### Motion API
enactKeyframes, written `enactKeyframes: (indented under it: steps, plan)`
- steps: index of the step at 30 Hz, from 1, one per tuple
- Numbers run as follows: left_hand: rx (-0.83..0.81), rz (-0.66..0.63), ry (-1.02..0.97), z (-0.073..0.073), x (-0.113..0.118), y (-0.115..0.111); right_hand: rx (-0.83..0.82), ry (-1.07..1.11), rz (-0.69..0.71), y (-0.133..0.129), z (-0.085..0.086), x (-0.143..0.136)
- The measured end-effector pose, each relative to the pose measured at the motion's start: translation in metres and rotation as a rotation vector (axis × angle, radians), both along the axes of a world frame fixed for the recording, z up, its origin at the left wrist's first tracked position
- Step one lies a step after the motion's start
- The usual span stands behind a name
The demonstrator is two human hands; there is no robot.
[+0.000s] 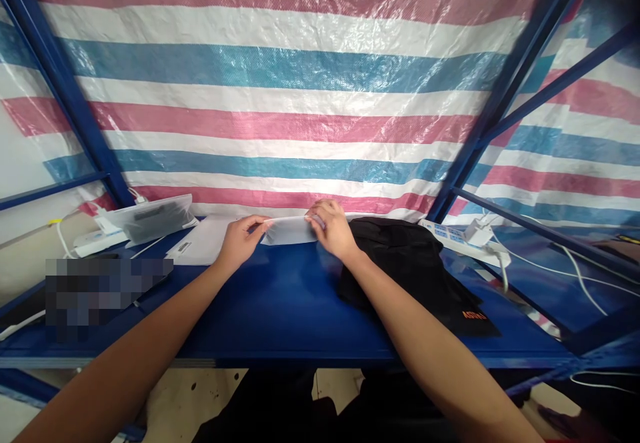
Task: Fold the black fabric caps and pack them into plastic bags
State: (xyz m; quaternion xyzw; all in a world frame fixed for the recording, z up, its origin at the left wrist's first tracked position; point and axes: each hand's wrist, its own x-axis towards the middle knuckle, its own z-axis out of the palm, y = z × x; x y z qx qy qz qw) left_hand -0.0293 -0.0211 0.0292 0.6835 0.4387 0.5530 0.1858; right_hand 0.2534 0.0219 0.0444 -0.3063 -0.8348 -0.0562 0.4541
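Observation:
A translucent, frosted plastic bag point(290, 231) is stretched between my two hands near the back of the blue table. Its left upper corner is pinched between thumb and fingers of my left hand point(243, 237). My right hand point(331, 226) grips the bag's right end, with the fingers curled over the top edge. Just right of that hand lies a folded black garment point(400, 256), its lower corner marked with orange lettering. Beside my left hand, flat white plastic bags or sheets point(200, 243) lie on the table.
At the left stands a translucent bag point(155, 219) near a white power strip point(100, 239). A pixelated dark item point(110, 293) lies in front. Another power strip point(465, 243) with plugs and cables is at right. Blue metal posts point(505, 103) and a striped tarp point(290, 123) enclose the table point(280, 309).

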Motion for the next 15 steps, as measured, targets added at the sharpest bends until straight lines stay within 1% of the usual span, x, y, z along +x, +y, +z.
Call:
enactKeyframes:
  steps: [2,3,6,10,15]
  plan:
    - [-0.023,0.044,-0.055,-0.003,-0.01,0.008,-0.058,0.062,-0.037,0.011,-0.002,0.011]
    - [-0.037,0.045,-0.087,-0.005,-0.014,0.013,-0.097,0.093,-0.044,0.015,-0.004,0.015]
    - [-0.091,-0.004,-0.197,-0.012,-0.022,0.025,-0.212,0.18,-0.035,0.021,-0.009,0.019]
    - [-0.136,-0.029,-0.314,-0.017,-0.02,0.03,-0.362,0.272,-0.025,0.02,-0.014,0.012]
    - [-0.149,0.012,-0.313,-0.017,-0.015,0.029,-0.473,0.291,-0.009,0.014,-0.015,0.005]
